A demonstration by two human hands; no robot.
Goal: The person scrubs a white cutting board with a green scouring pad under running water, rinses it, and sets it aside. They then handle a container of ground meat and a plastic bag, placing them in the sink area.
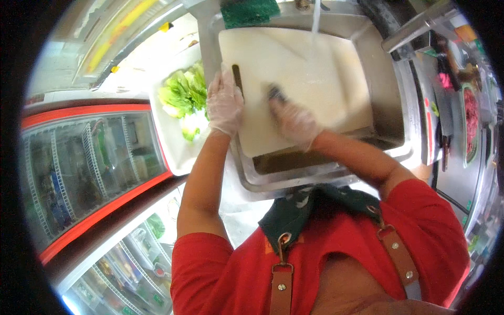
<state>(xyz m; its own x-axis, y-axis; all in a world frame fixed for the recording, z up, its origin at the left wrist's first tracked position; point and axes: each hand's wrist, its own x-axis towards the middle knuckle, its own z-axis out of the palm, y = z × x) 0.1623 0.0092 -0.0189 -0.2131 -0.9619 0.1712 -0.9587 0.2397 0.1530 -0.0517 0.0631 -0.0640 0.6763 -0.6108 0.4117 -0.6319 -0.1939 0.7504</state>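
A large white cutting board [307, 78] lies tilted in a stainless steel sink [386, 86]. My left hand [226, 102], in a clear plastic glove, holds the board's left edge beside its dark handle slot [237, 80]. Over the board's surface, my right hand [297, 122], gloved the same way, grips a small dark object [275, 93]; motion blur hides what kind it is, perhaps a scrubber. A thin stream of water [316, 17] falls onto the board's far part.
Left of the sink, a white tub [165, 153] holds green lettuce leaves [185, 92]. A green cloth or pad [252, 12] hangs at the sink's far rim. Glass-fronted fridges with red frames [98, 220] stand at left. On the right, a steel counter [458, 185] carries a tray of pinkish food [470, 122].
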